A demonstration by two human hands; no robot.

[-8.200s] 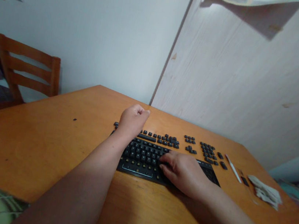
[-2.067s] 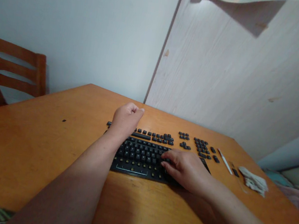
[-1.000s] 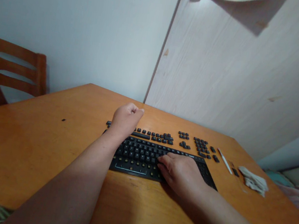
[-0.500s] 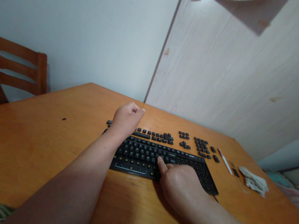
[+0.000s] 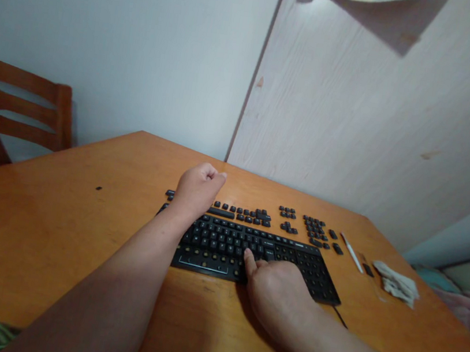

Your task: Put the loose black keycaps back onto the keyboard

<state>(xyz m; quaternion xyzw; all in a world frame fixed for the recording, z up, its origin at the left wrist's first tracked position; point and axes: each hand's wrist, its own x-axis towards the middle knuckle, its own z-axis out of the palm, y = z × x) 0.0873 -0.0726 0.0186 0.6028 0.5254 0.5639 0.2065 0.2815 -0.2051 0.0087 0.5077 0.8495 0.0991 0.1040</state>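
Observation:
A black keyboard (image 5: 225,244) lies on an orange wooden table (image 5: 58,221). Behind it, loose black keycaps (image 5: 251,215) sit in rows on the table. My left hand (image 5: 198,189) is curled in a fist at the keyboard's far left corner, above the keycap row; whatever it holds is hidden. My right hand (image 5: 275,289) rests at the keyboard's near edge, fingers curled with one finger stretched out, its tip pressing on a key in the lower rows.
A thin white stick (image 5: 351,252) and a crumpled cloth (image 5: 397,283) lie right of the keycaps. A wooden chair (image 5: 20,116) stands at the table's far left. A white wall and pale wood panel rise behind the table.
My right hand has pulled back from lying flat over the keys to the near edge, with one finger now pointing onto a key. The left fist has stayed put.

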